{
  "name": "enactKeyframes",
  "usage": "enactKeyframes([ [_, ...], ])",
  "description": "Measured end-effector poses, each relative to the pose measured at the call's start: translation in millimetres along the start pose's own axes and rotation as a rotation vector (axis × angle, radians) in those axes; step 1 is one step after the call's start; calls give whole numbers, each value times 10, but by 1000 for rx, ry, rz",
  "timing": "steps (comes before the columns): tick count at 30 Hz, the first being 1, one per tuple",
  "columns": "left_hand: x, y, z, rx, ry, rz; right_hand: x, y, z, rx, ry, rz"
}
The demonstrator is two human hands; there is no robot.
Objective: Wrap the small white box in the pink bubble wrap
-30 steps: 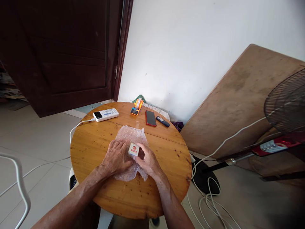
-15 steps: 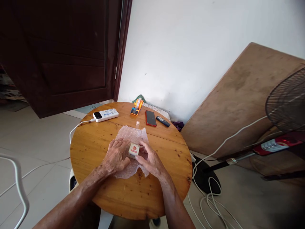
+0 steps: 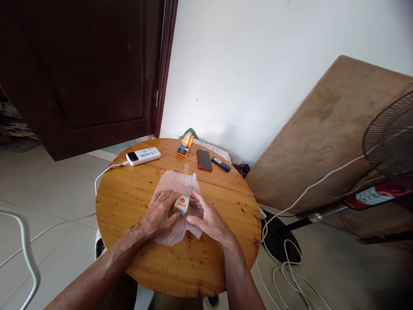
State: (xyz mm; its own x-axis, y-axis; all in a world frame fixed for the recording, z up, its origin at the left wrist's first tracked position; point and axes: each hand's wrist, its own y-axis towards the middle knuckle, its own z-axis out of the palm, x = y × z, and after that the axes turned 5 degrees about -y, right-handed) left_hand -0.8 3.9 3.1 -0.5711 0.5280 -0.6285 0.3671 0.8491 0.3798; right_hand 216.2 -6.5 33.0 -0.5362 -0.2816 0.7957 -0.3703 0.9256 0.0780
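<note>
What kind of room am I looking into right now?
Most likely a room in a home: a small round wooden table on a tiled floor, a dark wooden door, and a standing fan beside a board leaning on the wall.

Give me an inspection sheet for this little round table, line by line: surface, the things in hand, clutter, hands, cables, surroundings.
Surface: round wooden table, knotty planks.
Things in hand: small box with a red label, on a sheet of bubble wrap.
Clutter: white power bank, orange tape dispenser, red-edged phone, dark small handset, all at the far edge.
Hands: left hand touches the box's left side; right hand rests on the wrap at its right; neither has a closed grip.
Cables: white cable from the power bank; white cords on the floor.
Surroundings: dark door, leaning board, fan.
</note>
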Motion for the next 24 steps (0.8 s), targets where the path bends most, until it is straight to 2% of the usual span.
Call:
enactKeyframes([
  [10, 11, 41, 0, -15, -40, -23, -86, -12, 19, -12, 89, 6],
  [20, 3, 19, 18, -35, -48, -32, -91, -28, -13, 10, 70, 5],
  [24, -6, -1, -16, -106, -44, -77, -74, -34, -4, -13, 35, 41],
])
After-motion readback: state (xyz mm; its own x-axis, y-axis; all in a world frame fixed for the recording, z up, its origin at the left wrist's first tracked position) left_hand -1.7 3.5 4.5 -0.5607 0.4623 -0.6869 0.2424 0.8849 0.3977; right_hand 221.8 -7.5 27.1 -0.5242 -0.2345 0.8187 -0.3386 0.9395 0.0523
